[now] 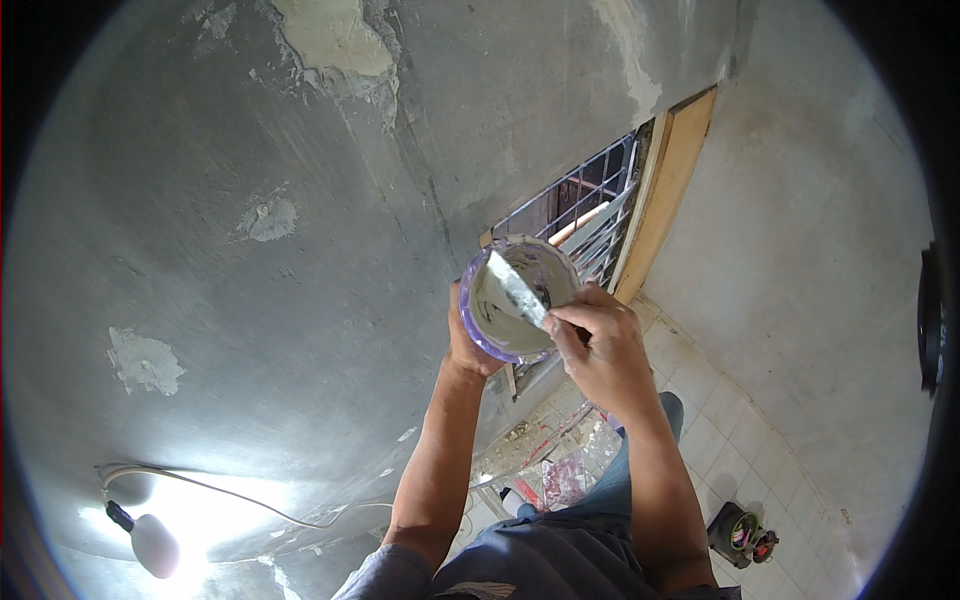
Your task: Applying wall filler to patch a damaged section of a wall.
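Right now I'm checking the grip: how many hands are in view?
2: the left hand, holding the bowl; the right hand, holding the putty knife at the bowl's mouth.

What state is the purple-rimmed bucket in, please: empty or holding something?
The bucket is holding something: pale paste coats its inside, visible beside the blade. How full, I cannot tell.

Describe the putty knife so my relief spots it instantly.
In front of the grey wall, the left hand holds a purple-rimmed tub with pale paste. Over its mouth, the right hand grips the putty knife, set apart from the round tub by its flat, smeared blade.
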### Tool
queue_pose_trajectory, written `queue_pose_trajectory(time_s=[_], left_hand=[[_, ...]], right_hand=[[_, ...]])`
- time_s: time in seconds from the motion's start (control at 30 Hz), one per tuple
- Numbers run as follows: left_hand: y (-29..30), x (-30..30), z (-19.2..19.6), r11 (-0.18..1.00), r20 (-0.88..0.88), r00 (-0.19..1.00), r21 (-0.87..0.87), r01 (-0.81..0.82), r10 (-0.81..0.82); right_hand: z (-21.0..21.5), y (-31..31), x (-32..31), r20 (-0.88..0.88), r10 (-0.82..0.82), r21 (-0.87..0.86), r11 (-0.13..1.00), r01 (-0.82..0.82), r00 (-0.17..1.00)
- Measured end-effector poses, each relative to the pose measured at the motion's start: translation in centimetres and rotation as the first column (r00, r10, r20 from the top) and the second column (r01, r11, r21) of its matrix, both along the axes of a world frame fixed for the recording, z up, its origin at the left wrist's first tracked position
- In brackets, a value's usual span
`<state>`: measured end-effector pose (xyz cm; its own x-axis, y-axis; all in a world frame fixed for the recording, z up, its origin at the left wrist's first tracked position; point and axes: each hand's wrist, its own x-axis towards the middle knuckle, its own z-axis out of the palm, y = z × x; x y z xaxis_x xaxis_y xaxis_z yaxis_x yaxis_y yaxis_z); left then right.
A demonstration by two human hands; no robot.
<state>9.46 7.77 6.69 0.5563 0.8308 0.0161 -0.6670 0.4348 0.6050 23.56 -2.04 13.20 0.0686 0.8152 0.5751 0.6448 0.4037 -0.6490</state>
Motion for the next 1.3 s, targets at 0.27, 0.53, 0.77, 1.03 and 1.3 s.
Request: queue_pose_trajectory(time_s=[0.27, 0.53, 0.77, 1.03, 1.3], left_hand=[[0.1, -0.4, -1.2, 0.997, 0.001, 0.998, -0.051, -0.065, 0.065], [1.0, -1.3, -3.3, 0.991, -0.065, 0.992, 0.086, -0.101, 0.107], [-1.0, -0.6, -2.0, 0.955, -0.097, 0.968, 0.216, -0.205, 0.23], [-0.8, -0.3, -4.0, 0.938, -0.082, 0.941, 0.142, -0.315, 0.329], [-0.8, -0.1, -4.6, 0.948, -0.008, 0.955, 0.126, -0.292, 0.296]], right_hand=[[-0.4, -0.9, 1.7, 0.122, 0.097, 0.027, 0.994, -0.101, 0.988], [0.2, -2.3, 1.5, 0.265, -0.143, -0.016, 0.988, 0.152, 0.954], [-0.6, -3.2, -0.1, 0.094, -0.145, -0.053, 0.987, 0.15, 0.985], [-0.2, -4.1, -1.1, 0.079, -0.142, -0.076, 0.986, 0.148, 0.987], [-0.6, -3.5, -0.6, 0.021, -0.073, -0.027, 0.997, 0.074, 0.997]])
